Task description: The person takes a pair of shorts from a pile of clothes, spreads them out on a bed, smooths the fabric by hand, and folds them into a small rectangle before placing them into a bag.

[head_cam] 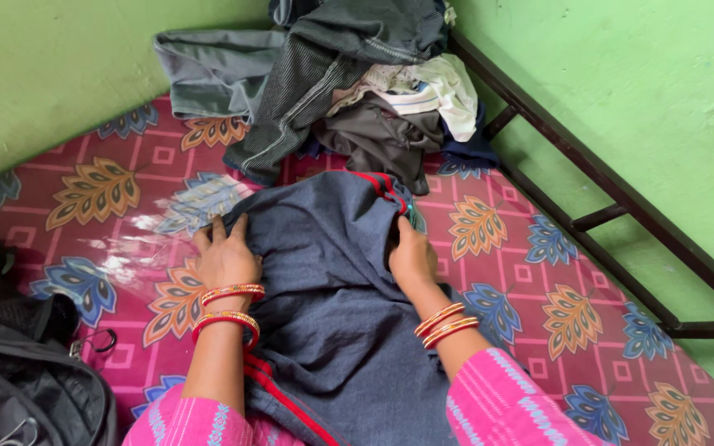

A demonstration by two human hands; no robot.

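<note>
Left hand (225, 258) & right hand (411, 256) flat on blue-grey garment (332, 289), mattress (539, 281)

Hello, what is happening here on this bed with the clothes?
A person kneels or sits at a bed covered in a magenta leaf-patterned sheet. Both hands rest on a grey-blue garment with red trim, spread flat: the left hand presses its left edge, the right hand grips a fold at its right edge. A pile of unfolded clothes lies beyond it by the green wall. A black bag sits at the left.
</note>
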